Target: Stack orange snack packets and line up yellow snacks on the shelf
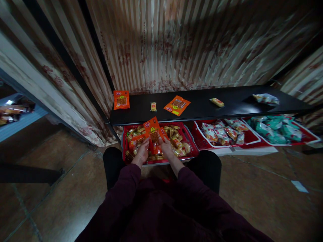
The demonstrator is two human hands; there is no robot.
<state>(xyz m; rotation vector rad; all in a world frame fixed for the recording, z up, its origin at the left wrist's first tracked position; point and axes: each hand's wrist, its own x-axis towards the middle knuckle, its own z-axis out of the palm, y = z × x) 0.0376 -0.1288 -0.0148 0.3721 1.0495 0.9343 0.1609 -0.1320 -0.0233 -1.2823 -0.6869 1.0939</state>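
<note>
An orange snack packet [153, 132] with a printed picture of brown sticks is held between both my hands, above a red basket [189, 134]. The fingers of my left hand [142, 152] close on its lower left side. On the lower right side, my right hand [166, 148] grips it with the thumb on the front. Beneath lie small yellowish wrapped snacks [176, 143], filling much of the basket. Another orange packet [135, 140] lies in the basket near my left hand, partly covered. The fingers behind the held packet are hidden.
Behind the basket runs a black shelf [194, 109] bearing two orange packets [121, 99] [177, 105], two small wrapped snacks [153, 106] [217, 102] and a whitish bag [265, 98]. To the right are baskets of white-and-orange packs [223, 132] and green packs [277, 129]. A black post [97, 57] stands left.
</note>
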